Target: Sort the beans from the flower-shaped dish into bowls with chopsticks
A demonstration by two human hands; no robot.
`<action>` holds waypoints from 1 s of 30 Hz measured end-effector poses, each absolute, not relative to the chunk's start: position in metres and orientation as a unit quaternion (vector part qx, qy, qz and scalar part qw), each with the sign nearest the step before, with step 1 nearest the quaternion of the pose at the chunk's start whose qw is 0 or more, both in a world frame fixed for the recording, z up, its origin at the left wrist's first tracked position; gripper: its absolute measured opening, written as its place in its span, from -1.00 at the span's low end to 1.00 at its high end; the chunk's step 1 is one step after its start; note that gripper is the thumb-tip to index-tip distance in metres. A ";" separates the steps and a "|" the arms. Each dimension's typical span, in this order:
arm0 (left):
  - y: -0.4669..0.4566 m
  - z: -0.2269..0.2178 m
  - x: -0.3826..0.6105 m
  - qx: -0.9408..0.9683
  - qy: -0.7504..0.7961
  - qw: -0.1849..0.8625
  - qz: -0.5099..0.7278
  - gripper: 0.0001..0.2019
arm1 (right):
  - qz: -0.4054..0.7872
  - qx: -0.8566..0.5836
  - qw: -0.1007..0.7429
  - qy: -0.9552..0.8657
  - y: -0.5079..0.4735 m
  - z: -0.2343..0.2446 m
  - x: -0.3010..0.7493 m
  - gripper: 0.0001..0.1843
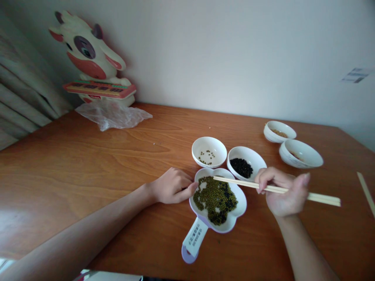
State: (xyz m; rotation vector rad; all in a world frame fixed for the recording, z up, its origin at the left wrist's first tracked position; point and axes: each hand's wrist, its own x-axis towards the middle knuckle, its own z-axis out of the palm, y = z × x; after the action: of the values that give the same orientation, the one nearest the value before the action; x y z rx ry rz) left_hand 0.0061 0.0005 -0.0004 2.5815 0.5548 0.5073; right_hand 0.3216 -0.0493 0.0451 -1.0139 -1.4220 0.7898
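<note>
A flower-shaped white dish [241, 205] with a handle holds a heap of green and black beans [216, 199]. My left hand [172, 186] rests curled on the table, its fingertips touching the dish's left rim. My right hand [283, 191] is closed on a pair of wooden chopsticks [322, 198], whose tips reach over the mixed beans. Behind the dish, one white bowl [209, 151] holds a few green beans and another white bowl [246, 163] holds black beans [241, 167].
Two more white bowls [279, 131] [300, 153] stand at the back right. A cow-shaped toy [92, 58] and a crumpled clear plastic bag [113, 115] sit at the far left by the wall. A wooden stick [366, 192] lies at the right edge.
</note>
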 end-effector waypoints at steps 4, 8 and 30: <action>0.000 0.000 0.006 0.936 0.203 0.222 0.184 -0.50 | 0.353 -0.427 0.551 -0.624 -0.050 0.044 0.314 -0.08; 0.001 0.000 0.006 0.935 0.201 0.226 0.185 -0.50 | 0.361 -0.430 0.534 -0.632 -0.051 0.042 0.309 -0.11; 0.001 -0.001 0.006 0.936 0.203 0.226 0.180 -0.52 | 0.369 -0.457 0.524 -0.618 -0.053 0.040 0.301 -0.08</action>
State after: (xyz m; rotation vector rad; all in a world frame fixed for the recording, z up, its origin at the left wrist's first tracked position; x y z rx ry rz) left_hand 0.0059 0.0013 -0.0011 2.5790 0.5597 0.4949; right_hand 0.3012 -0.0528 0.0400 -1.0927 -1.4781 0.8823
